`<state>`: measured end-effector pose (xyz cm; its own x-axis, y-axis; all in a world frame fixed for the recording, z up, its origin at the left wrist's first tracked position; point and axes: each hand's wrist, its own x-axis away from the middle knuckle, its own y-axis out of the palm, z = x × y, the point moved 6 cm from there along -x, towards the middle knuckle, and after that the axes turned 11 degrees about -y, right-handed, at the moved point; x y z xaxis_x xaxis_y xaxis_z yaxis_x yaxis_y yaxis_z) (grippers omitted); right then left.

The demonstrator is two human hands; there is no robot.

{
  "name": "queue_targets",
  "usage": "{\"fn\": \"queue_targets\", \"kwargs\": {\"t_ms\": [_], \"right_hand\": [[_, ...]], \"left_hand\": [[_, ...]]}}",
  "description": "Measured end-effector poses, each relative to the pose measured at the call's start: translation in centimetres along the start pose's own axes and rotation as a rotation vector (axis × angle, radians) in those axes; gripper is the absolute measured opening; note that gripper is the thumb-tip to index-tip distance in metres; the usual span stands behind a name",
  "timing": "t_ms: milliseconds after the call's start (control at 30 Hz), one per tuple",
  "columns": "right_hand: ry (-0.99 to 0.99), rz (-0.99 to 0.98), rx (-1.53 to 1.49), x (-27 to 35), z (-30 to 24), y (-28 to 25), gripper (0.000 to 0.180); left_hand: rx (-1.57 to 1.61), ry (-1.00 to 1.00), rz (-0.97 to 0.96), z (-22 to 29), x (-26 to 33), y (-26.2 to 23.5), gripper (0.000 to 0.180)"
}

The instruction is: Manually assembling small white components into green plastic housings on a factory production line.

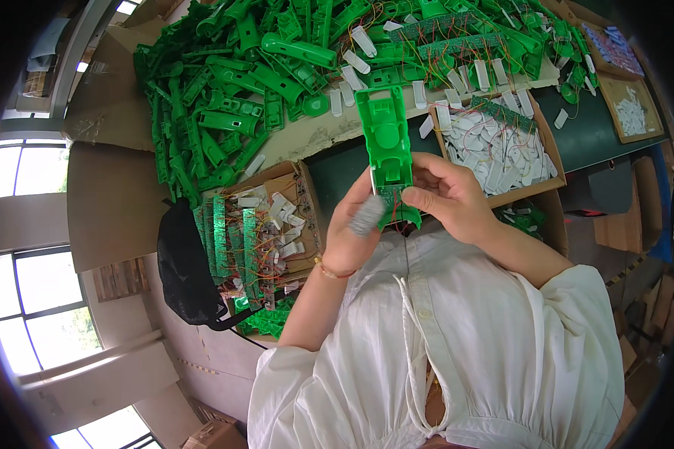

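Observation:
Close to my chest, both hands hold a long green plastic housing half [386,135] with its hollow side up. My left hand [344,232] grips its lower left edge; a grey wrap [367,215] covers the thumb. My right hand [453,198] closes round the lower right side, its thumb against a small green circuit board [391,197] in the housing's lower end. Thin wires show by that end. A white edge peeks out between the left fingers and the housing; what it belongs to is hidden.
A heap of green housings [225,120] covers the table's far side, with wired circuit boards [457,46] on top. A box of white plastic pieces [494,161] stands right, a carton of boards and white parts [303,202] left. A black bag [191,262] hangs beside that carton.

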<state>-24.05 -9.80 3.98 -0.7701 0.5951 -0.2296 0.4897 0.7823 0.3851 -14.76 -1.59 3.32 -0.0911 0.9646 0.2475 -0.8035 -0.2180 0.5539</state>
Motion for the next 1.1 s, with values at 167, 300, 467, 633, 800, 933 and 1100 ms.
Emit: {"fn": "queue_targets", "kwargs": {"t_ms": [167, 300, 467, 633, 800, 933, 1100], "right_hand": [[-0.008, 0.019, 0.036, -0.1, 0.3, -0.2, 0.035], [0.083, 0.018, 0.142, 0.0, 0.7, -0.6, 0.031], [0.184, 0.028, 0.011, 1.1, 1.5, -4.6, 0.031], [0.389, -0.230, 0.337, 6.8, -5.9, -12.1, 0.034], [0.577, -0.343, 0.819, 12.0, -7.9, -17.2, 0.029], [0.521, -0.223, 0.964, 12.1, -7.5, -19.4, 0.043], [0.329, 0.033, 0.812, 9.0, -6.1, -17.8, 0.015]], "left_hand": [[0.111, 0.035, 0.035, -1.1, -0.5, -0.4, 0.046], [0.193, 0.084, 0.084, -2.3, -0.9, -0.6, 0.041], [-0.276, -0.046, 0.130, -1.5, -2.6, -2.0, 0.041], [-1.412, 0.316, 0.825, 10.3, -6.0, -12.3, 0.067], [-1.607, -0.072, 1.058, 14.4, -8.9, -24.0, 0.071], [-1.909, -0.263, 1.053, 12.4, -11.8, -24.8, 0.067], [-1.899, -0.046, 1.037, 13.4, -8.5, -26.2, 0.051]]}}
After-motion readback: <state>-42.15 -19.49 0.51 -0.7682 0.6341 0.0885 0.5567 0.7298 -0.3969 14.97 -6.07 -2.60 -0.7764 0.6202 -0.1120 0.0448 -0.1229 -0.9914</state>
